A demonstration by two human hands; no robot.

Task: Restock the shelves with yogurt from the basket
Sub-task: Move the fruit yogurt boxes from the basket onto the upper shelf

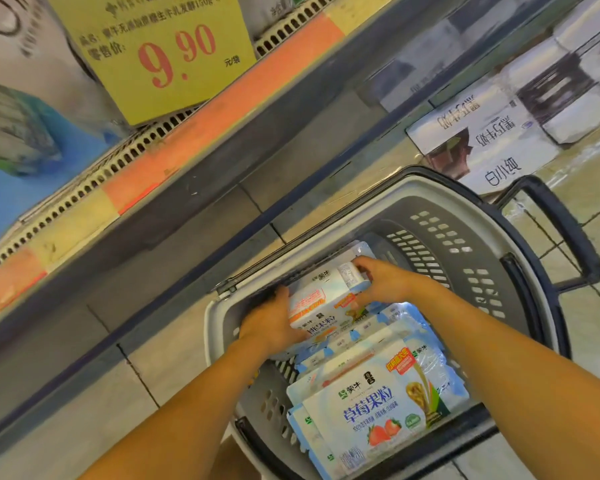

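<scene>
Basket: grey, lower centre, on the floor.
Yogurt pack: at the basket's far end, between both hands.
Left hand: seems to clasp its left edge.
Right hand: fingers curled over its right end.

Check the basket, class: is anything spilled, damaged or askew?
Nothing looks spilled or torn. The yogurt packs lie stacked at differing angles in the basket; the left hand and right hand hold the top pack.
</scene>
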